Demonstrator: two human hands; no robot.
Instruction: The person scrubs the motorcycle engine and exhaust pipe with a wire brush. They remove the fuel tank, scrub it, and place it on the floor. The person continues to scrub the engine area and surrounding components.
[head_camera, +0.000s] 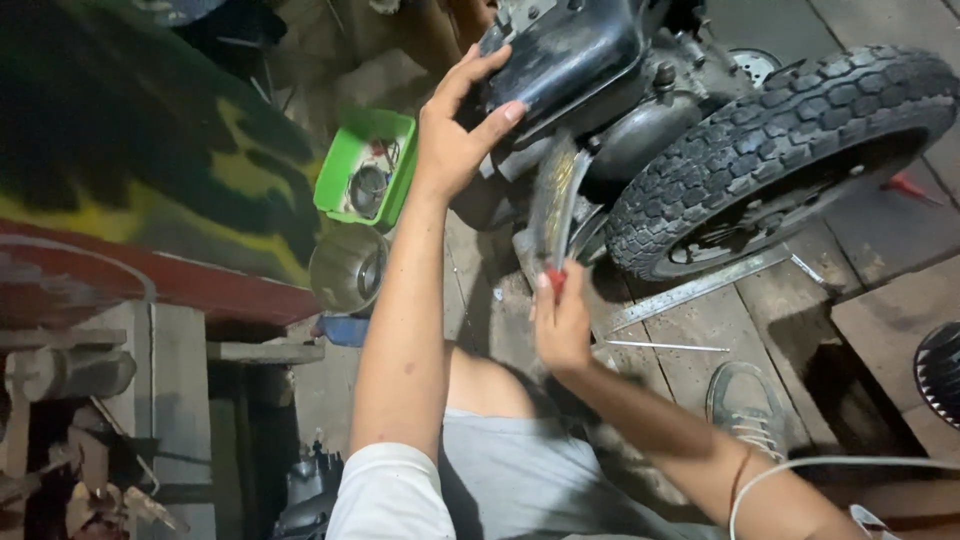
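My left hand (455, 130) is spread against the underside of a black motorcycle body panel (565, 55), fingers apart and pressing on it. Lower down, my right hand (560, 320) grips a tool with a red handle (553, 280); its blurred shaft points up toward the metal parts beneath the panel. To the right of both hands is the knobby black rear tyre (790, 130). The tool's tip is hidden by motion blur.
A green plastic tray (340, 170) with small parts sits on the floor at left, with a round metal headlight shell (345, 268) below it. A metal ruler (700, 285) and a thin rod (665, 347) lie on the wooden floor boards. My grey shoe (745, 400) is at right.
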